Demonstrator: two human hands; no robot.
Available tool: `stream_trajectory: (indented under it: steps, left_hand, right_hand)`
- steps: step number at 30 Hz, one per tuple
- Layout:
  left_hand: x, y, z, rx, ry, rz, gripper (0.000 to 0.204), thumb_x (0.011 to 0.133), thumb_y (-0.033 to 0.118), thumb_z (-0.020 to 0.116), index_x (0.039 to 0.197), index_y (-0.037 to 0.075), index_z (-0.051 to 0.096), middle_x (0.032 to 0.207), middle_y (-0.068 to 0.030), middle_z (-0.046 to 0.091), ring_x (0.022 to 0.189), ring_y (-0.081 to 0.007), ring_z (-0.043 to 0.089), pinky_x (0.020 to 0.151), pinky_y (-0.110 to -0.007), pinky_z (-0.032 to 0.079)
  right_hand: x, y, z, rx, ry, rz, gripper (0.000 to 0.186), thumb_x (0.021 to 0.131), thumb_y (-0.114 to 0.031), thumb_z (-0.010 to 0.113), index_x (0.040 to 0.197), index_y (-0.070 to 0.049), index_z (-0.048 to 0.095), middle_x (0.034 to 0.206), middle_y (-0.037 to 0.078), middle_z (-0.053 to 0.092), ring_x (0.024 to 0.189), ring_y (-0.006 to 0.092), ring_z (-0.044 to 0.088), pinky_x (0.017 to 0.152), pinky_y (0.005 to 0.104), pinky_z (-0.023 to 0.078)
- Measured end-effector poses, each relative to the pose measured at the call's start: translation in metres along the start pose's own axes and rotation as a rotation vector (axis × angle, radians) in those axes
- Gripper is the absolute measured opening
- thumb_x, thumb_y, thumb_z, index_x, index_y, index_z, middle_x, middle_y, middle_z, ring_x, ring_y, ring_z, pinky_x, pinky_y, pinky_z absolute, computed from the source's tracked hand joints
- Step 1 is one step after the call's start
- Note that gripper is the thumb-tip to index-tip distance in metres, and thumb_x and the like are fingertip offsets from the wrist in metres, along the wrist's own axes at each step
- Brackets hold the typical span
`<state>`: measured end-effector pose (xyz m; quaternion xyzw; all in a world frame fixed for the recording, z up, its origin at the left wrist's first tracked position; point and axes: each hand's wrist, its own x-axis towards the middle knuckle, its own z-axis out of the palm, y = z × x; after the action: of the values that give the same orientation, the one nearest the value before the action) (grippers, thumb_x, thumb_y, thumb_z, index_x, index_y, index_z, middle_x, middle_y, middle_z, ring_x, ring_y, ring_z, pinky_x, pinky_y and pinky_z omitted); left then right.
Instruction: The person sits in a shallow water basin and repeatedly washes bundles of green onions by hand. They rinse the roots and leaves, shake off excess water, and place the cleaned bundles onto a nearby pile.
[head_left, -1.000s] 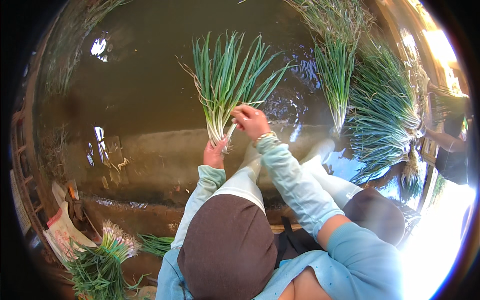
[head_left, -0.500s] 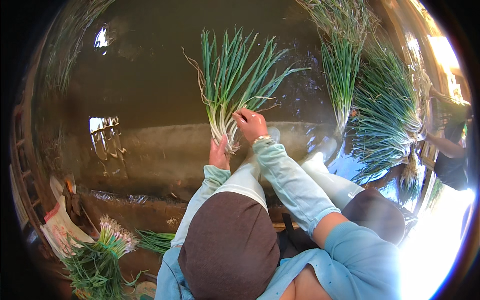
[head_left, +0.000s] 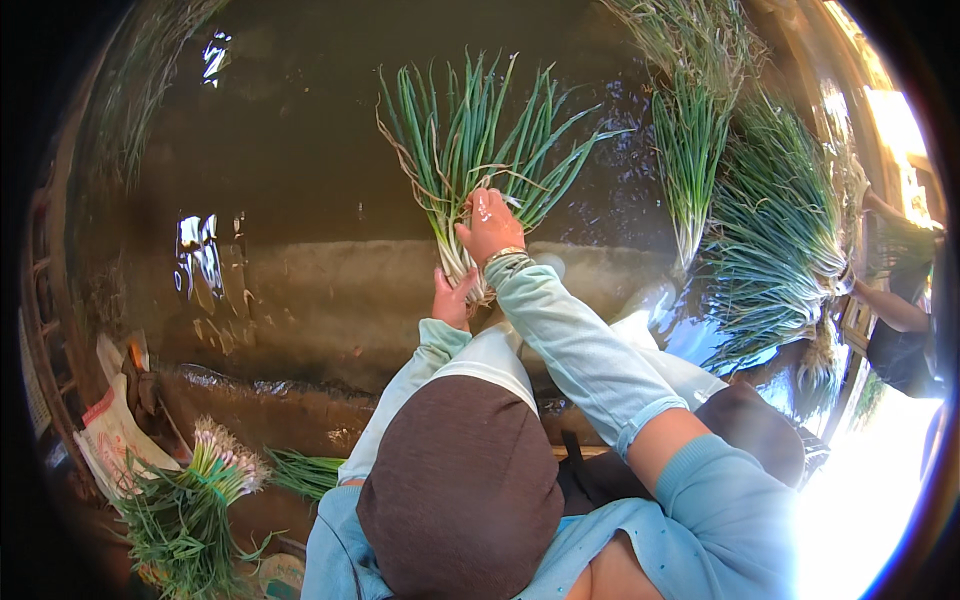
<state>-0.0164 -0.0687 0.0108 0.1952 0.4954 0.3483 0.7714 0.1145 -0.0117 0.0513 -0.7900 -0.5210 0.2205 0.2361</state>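
A bunch of spring onions [head_left: 490, 140] fans out over the brown water, its green tops pointing away from me. My left hand [head_left: 453, 299] is closed round the pale root end. Higher up, my right hand [head_left: 490, 222] lies over the white stems with its fingers bent and pressed together among the leaves. A few dry, yellowish leaves show along the left side of the bunch and near my right fingers. Which stems those fingers pinch is partly hidden by the hand itself.
More spring onions [head_left: 770, 230] lie heaped at the right, near another person's arm [head_left: 890, 305]. A tied bunch with pinkish-white bulbs [head_left: 228, 462] rests at the lower left beside a white sack [head_left: 120, 440]. Muddy water [head_left: 300, 150] fills the space ahead; a ledge [head_left: 330, 290] shows beneath it.
My right hand has moved up the stems a little, farther into the leaves. The bunch has tilted, its root end shifting slightly right. My left hand still holds the root end.
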Motion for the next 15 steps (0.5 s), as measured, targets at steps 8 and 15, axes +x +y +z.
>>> stream_trajectory:
  steps: [8, 15]
  left_hand:
    - [-0.006, 0.011, 0.009, -0.086, 0.000, -0.072, 0.047, 0.089, 0.005, 0.055, 0.130, 0.008, 0.033, 0.118, -0.0107, 0.052, 0.104, -0.0228, 0.056, 0.085, -0.035, 0.049]
    - [-0.011, 0.015, 0.013, -0.210, 0.022, -0.086, 0.058, 0.084, 0.001, 0.060, 0.133, 0.004, 0.029, 0.113, -0.0133, 0.054, 0.096, -0.0250, 0.058, 0.078, -0.041, 0.055]
  right_hand:
    - [0.012, 0.011, 0.004, -0.175, 0.034, 0.114, 0.020, 0.079, -0.021, 0.061, 0.094, -0.011, 0.052, 0.090, 0.010, 0.054, 0.082, 0.0296, 0.061, 0.065, 0.0413, 0.051]
    - [-0.016, 0.033, -0.019, 0.034, 0.165, -0.342, 0.021, 0.075, -0.012, 0.064, 0.095, -0.008, 0.056, 0.096, 0.010, 0.057, 0.086, 0.0307, 0.059, 0.072, 0.0396, 0.049]
